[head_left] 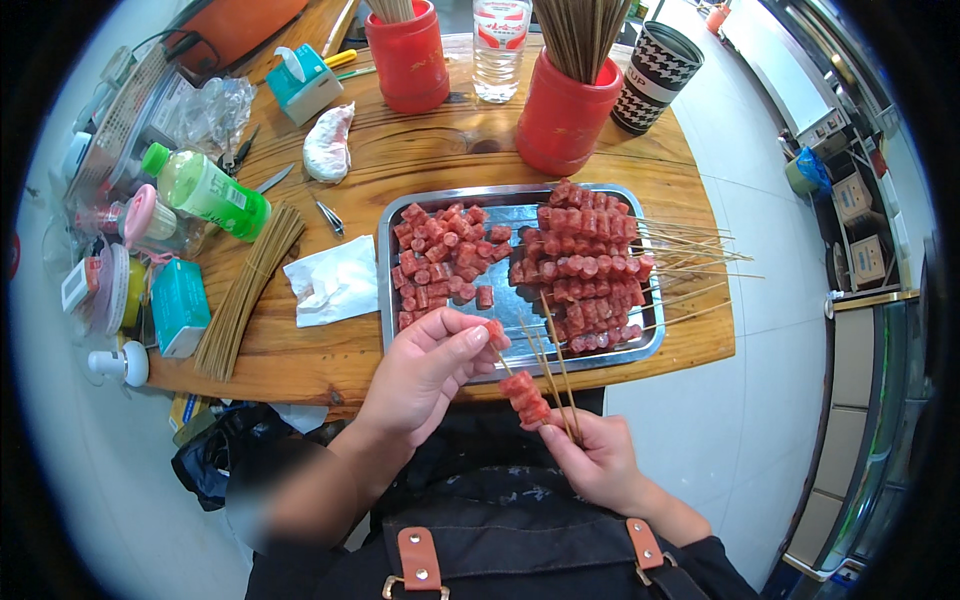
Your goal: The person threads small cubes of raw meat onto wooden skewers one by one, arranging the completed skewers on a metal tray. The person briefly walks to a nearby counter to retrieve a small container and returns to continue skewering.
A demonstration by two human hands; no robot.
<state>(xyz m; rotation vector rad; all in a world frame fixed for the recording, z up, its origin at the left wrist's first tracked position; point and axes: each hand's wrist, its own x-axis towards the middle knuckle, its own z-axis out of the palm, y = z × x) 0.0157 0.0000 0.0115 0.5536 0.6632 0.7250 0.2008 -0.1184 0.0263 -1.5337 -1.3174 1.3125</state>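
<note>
My left hand pinches a small red sausage piece at the tip of a bamboo skewer. Further down that skewer, several red pieces are threaded tightly together. My right hand is closed round this skewer's lower part and a few bare skewers that point upward. Beyond my hands lies a metal tray. Loose cut pieces fill its left side. On its right, finished-looking meat skewers are stacked, their sticks jutting past the right rim.
Left of the tray are a white tissue, a bundle of skewers, a green-capped bottle and a tissue box. Behind stand two red containers of sticks, a water bottle and a patterned cup.
</note>
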